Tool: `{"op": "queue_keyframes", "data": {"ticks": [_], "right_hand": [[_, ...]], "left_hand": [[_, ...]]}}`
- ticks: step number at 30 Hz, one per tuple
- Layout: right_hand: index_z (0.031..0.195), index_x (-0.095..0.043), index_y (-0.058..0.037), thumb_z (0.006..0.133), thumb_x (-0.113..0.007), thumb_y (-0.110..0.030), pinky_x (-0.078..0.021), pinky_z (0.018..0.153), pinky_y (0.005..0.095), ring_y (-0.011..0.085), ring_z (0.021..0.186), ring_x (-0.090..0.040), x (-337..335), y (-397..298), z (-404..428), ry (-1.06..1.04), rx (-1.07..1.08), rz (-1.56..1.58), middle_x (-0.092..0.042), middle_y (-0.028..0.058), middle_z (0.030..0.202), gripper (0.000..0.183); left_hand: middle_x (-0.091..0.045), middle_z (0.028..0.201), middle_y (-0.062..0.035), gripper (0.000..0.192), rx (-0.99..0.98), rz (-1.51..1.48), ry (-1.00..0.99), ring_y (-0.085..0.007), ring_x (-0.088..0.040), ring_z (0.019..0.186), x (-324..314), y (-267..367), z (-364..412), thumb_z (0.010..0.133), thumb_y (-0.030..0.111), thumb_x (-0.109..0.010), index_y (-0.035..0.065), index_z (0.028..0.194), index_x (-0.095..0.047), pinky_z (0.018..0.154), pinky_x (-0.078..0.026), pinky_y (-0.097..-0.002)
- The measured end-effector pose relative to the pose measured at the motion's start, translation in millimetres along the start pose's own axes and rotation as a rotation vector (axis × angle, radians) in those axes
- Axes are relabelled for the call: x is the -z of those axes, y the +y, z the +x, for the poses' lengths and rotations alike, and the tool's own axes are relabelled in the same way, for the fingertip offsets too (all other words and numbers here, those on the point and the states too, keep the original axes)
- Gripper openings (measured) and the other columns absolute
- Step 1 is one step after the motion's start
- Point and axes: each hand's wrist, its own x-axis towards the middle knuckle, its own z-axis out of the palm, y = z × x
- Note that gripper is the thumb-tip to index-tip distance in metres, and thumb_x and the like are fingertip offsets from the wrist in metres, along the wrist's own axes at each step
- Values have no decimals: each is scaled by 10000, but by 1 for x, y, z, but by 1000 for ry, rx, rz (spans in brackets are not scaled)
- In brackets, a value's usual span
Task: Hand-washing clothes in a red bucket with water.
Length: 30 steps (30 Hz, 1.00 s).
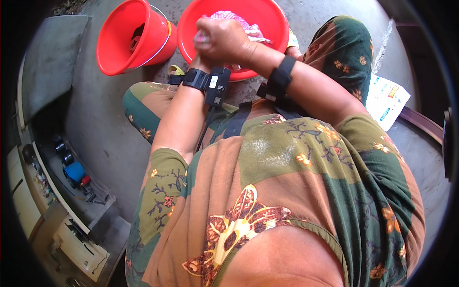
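My right hand (226,39) is closed in a fist on a pink-and-white checked cloth (229,16), a bit of which shows at its fingers. Directly beneath it is my left hand (201,61), mostly hidden by the right, so its grip does not show. Both hands are over the near left part of a red plastic basin (274,34), where more of the cloth lies. A red plastic bucket (118,39) with a wire handle stands tilted in view to the left of the basin, with dark reddish fabric (135,41) inside.
The basin and bucket are on a grey concrete floor (107,118). My bent knees flank the basin. A white printed packet (387,102) lies by my right leg. Along the left are a grey panel (53,61), a shelf edge (61,190) and a blue container (74,172).
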Motion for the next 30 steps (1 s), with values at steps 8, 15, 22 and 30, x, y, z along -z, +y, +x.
{"op": "queue_keyframes", "data": {"ticks": [8,15,22,30], "right_hand": [[1054,-542,-52,754,-644,-230,-494,753,395,331,841,-629,20,68,11,-48,-260,55,-648,180,871,364],[1268,-402,-37,666,-754,-315,-487,801,369,311,982,-595,43,57,7,-460,-9,22,-585,228,1066,751],[964,-619,-73,719,-632,-96,-504,738,379,332,840,-619,36,49,7,-112,170,156,-640,159,892,246],[927,-545,-26,718,-526,-74,-484,762,365,334,854,-591,34,-1,-9,-271,136,385,-593,163,882,215]], "left_hand": [[-546,1126,-133,436,-268,356,647,-317,-558,1008,-29,-9,12,950,386,-326,25,1166,-442,872,-447,-529],[-543,1092,-211,482,-289,226,389,-382,-515,1028,-28,20,16,951,378,-223,-6,1150,-435,934,-377,-531],[-596,912,-119,211,-283,298,369,-244,-591,846,-24,15,12,898,218,-446,32,947,-533,770,-494,-372],[-551,1030,-78,349,-97,837,404,-193,-522,972,-36,7,-26,938,389,-303,120,1051,-493,876,-432,-330]]}}
